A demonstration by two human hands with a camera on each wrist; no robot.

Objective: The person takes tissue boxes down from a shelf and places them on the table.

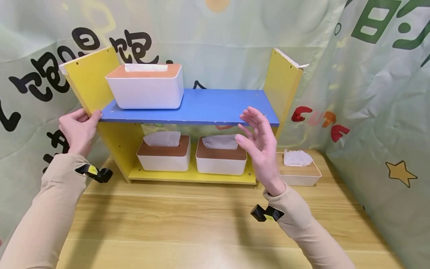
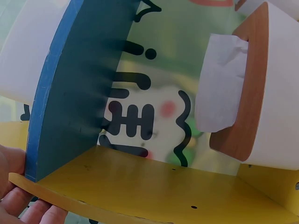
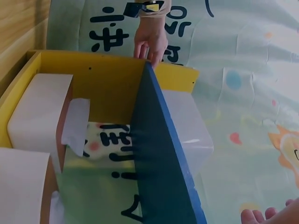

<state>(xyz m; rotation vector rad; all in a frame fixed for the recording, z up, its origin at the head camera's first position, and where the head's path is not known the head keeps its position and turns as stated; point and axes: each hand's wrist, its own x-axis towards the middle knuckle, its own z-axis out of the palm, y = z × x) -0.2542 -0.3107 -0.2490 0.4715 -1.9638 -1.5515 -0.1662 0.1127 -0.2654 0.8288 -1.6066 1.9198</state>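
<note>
My left hand [image 1: 79, 127] grips the left side panel of a yellow and blue shelf unit [image 1: 228, 104], where the blue board meets it. Its thumb lies at the front corner and the fingers wrap behind the panel. My right hand [image 1: 259, 147] is raised in front of the shelf's right part, fingers loosely extended, holding nothing. On the blue board at the left stands a white tissue box [image 1: 146, 91] with a wooden lid. Below, on the yellow board, are a left tissue box [image 1: 164, 161] and a right tissue box [image 1: 220, 165], each with a tissue sticking out.
Another tissue box [image 1: 300, 179] stands on the wooden table [image 1: 174, 224], right of the shelf, partly behind my right hand and wrist. A printed curtain [image 1: 369, 130] hangs behind and along both sides.
</note>
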